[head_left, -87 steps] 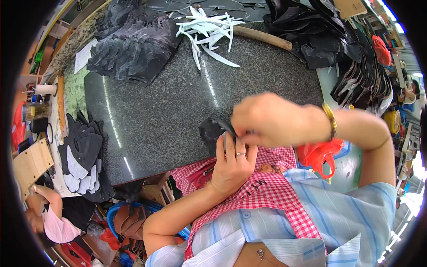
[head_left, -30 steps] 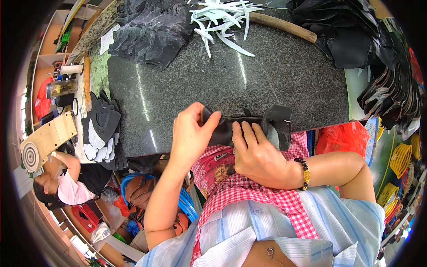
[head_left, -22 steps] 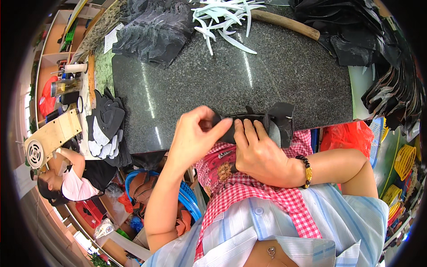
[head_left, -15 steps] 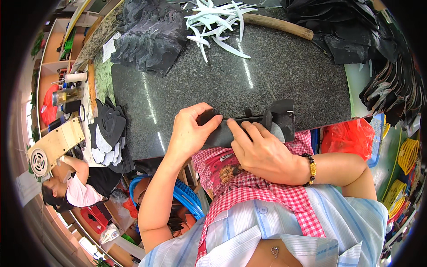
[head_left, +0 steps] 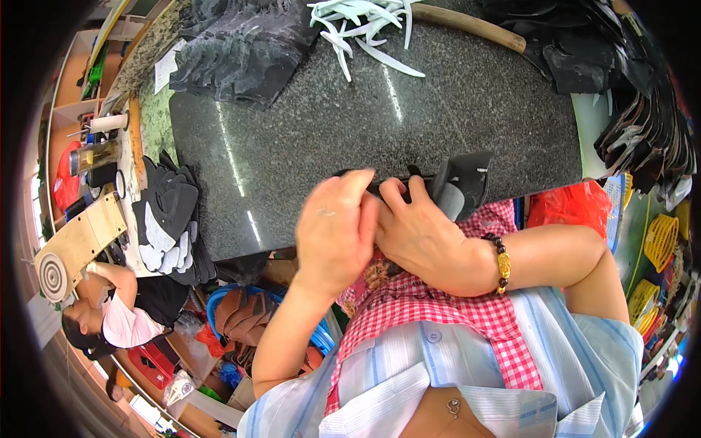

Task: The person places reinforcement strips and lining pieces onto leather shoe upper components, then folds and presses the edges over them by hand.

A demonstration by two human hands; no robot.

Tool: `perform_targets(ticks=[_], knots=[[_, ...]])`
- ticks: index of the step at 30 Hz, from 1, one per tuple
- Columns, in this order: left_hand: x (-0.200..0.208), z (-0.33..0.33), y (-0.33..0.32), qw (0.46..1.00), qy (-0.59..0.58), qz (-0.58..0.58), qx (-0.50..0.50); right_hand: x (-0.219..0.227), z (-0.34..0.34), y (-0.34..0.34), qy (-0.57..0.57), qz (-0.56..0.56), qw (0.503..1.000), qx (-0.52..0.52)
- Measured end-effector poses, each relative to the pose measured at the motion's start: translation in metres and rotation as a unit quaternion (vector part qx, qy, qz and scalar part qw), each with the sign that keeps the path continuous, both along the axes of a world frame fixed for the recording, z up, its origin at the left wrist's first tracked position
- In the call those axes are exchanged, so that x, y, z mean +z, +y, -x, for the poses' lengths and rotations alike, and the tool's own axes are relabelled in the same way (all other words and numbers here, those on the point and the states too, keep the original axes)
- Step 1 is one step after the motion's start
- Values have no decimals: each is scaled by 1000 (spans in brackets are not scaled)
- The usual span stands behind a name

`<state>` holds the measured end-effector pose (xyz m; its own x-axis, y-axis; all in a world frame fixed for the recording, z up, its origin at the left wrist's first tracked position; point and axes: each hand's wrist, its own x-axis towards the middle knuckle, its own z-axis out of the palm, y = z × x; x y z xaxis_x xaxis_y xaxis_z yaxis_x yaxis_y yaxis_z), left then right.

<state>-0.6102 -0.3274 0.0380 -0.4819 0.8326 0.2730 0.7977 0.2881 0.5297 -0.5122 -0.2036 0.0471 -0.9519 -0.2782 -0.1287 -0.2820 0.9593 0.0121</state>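
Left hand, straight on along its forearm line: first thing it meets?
Likely the black piece at the tips of the left hand, though depth there is unclear; past it, dark stone tabletop, toward the white strips.

The left hand [head_left: 336, 226] hid much of the black piece [head_left: 466, 177] — how firmly the right hand [head_left: 431, 244] gripped it could not be told. White strips [head_left: 354, 31] ran off the upper edge.

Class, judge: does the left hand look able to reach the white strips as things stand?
Probably yes: only dark tabletop shows between the left hand and the white strips, though it would first leave the black piece.
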Motion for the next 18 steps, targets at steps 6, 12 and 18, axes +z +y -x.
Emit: perform_targets(ticks=[6,12,18], knots=[[-1,-11,-19,983,89,142,-79,19,-27,82,139,224,938,-224],[7,-28,54,999,6,20,-37,-9,-41,56,108,525,739,-407],[3,-25,72,999,-33,19,5,-25,-63,59,292,243,890,-254]])
